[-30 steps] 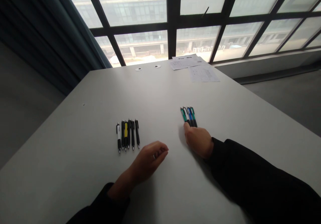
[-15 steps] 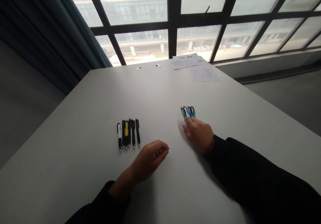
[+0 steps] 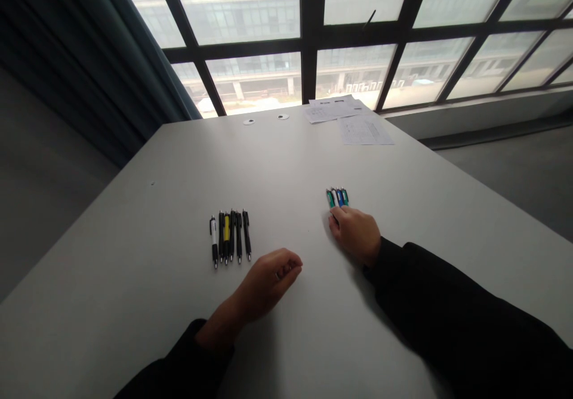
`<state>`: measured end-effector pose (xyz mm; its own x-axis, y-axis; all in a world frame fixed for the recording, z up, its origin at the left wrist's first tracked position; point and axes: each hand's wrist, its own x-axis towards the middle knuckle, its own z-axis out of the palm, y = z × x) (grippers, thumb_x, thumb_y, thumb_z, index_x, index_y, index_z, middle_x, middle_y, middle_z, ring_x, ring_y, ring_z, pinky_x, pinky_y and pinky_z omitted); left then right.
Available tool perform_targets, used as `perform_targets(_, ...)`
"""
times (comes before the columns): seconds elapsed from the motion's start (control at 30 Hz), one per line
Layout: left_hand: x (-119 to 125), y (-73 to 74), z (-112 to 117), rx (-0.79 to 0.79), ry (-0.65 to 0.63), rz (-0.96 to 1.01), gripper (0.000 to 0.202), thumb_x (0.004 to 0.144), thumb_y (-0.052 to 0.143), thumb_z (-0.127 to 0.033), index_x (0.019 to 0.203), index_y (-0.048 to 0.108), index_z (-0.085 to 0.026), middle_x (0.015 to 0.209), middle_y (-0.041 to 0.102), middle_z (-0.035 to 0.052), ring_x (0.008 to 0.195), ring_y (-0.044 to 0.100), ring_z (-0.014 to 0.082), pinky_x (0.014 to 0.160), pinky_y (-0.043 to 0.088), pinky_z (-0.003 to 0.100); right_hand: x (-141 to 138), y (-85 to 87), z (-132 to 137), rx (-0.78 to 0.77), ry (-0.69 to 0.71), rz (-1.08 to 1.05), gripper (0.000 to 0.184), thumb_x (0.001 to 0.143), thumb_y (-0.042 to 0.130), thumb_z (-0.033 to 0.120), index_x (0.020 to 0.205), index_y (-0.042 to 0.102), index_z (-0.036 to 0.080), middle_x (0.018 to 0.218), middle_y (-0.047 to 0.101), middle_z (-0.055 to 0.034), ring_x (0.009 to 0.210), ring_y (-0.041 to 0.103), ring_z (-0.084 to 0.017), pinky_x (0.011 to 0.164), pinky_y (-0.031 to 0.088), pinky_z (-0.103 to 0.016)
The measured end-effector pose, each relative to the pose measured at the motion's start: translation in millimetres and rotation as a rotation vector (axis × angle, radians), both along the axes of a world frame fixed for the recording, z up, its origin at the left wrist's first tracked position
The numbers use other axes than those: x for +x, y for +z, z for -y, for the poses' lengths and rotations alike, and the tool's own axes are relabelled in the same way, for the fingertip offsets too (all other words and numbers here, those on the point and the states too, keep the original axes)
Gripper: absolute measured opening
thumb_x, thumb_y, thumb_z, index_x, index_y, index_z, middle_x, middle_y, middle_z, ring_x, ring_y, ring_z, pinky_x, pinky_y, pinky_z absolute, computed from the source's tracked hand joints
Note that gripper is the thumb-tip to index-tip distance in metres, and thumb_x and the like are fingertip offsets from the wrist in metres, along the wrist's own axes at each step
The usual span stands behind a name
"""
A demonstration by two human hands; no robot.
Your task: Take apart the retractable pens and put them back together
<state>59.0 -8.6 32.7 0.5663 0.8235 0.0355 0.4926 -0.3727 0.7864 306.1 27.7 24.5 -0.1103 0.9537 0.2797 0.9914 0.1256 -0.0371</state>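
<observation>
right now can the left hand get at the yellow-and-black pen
Probably yes: the left hand is near and nothing lies over the yellow-and-black pen, though black pens close on both sides could make gripping it awkward.

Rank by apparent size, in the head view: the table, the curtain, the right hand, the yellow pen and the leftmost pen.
1. Table
2. Curtain
3. Right hand
4. Yellow pen and leftmost pen: too alike to rank

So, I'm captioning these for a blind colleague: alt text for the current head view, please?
A person's right hand covers the near ends of green, white and blue pens on a white table. The loosely curled left hand is near a second, mostly black row of pens.
</observation>
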Motion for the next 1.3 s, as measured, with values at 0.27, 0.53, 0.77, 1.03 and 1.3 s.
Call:
perform_targets(0.27, -4.6, 1.3, -0.4, 0.048, -0.009, -0.029, 0.008, 0.094, 0.059, -0.023, 0.094, 0.066, -0.018, 0.081, 0.065, 0.0000, 0.071, 0.057, 0.0109, 0.068, 0.047, 0.021, -10.4, 2.2, 9.9, -0.008, 0.227, -0.057, 0.029, 0.100, 0.044, 0.034, 0.098, 0.069, 0.018, 0.086, 0.073, -0.0060, 0.072, 0.062, -0.016, 0.059, 0.025, -0.031)
perform_targets(0.53, -19.5, -2.9, -1.6, 0.195, 0.140, -0.222, 0.013, 0.094, 0.058, -0.030, 0.098, 0.066, -0.020, 0.080, 0.066, -0.0001, 0.071, 0.061, 0.0115, 0.070, 0.049, 0.021, -24.9, 1.8, 15.3, -0.076, 0.557, -0.092, 0.033, 0.100, 0.044, 0.029, 0.079, 0.065, 0.017, 0.069, 0.068, -0.0025, 0.056, 0.053, -0.011, 0.057, 0.024, -0.029)
perform_targets(0.77, -51.8, 7.8, -18.4, 0.318, 0.592, -0.625, 0.025, 0.096, 0.052, -0.036, 0.110, 0.063, -0.017, 0.096, 0.072, 0.0113, 0.081, 0.069, 0.0231, 0.069, 0.048, 0.030, -28.3, 1.2, 17.2, -0.062, 0.654, -0.108, 0.033, 0.101, 0.043, 0.028, 0.080, 0.065, 0.016, 0.068, 0.066, -0.0034, 0.056, 0.051, -0.011, 0.057, 0.025, -0.029)
perform_targets(1.03, -55.8, 10.6, -22.5, 0.315, 0.622, -0.796, 0.029, 0.096, 0.049, -0.039, 0.096, 0.067, -0.016, 0.091, 0.074, 0.0130, 0.079, 0.072, 0.0271, 0.066, 0.049, 0.033, -29.4, 0.8, 16.8, -0.058, 0.682, -0.139, 0.031, 0.100, 0.044, 0.026, 0.080, 0.066, 0.016, 0.067, 0.065, -0.0027, 0.056, 0.050, -0.011, 0.057, 0.025, -0.029)
perform_targets(1.3, -52.7, 7.7, -19.7, 0.350, 0.466, -0.739, 0.028, 0.097, 0.049, -0.032, 0.085, 0.067, -0.014, 0.084, 0.073, 0.0124, 0.078, 0.070, 0.0268, 0.064, 0.046, 0.033, -28.9, -1.1, 18.8, -0.051, 0.671, -0.293, 0.023, 0.098, 0.049, 0.028, 0.093, 0.069, 0.016, 0.070, 0.066, -0.0021, 0.055, 0.053, -0.011, 0.057, 0.034, -0.026)
